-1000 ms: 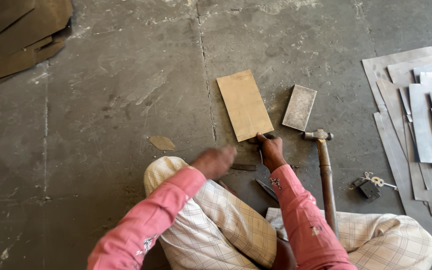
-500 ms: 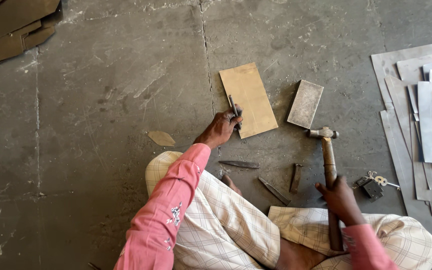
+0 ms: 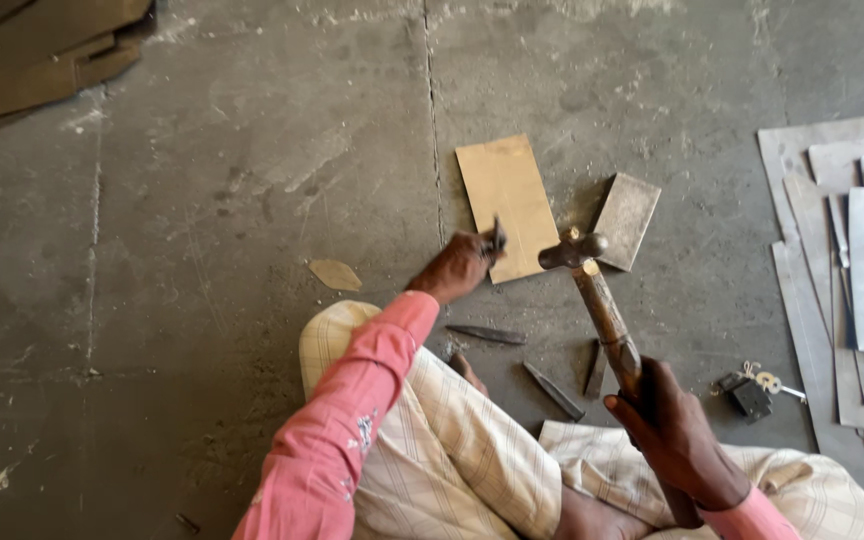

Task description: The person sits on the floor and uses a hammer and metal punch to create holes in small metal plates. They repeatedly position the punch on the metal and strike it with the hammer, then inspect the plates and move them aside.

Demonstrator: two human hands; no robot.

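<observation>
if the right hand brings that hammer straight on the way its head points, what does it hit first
Probably the chisel that the left hand holds on the tan plate. The right hand holds the hammer just beside it, though depth is unclear.

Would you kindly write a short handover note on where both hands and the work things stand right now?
Left hand: holds a chisel with its tip on the near edge of the tan plate, which lies flat on the floor.
Right hand: grips the hammer by its handle, head raised just right of the chisel.
Nearby: grey plate beside the tan one; spare chisels by the knees; keys and metal sheets at right.
Done: chisel placed. Left: no cut visible on the plate yet.
</observation>
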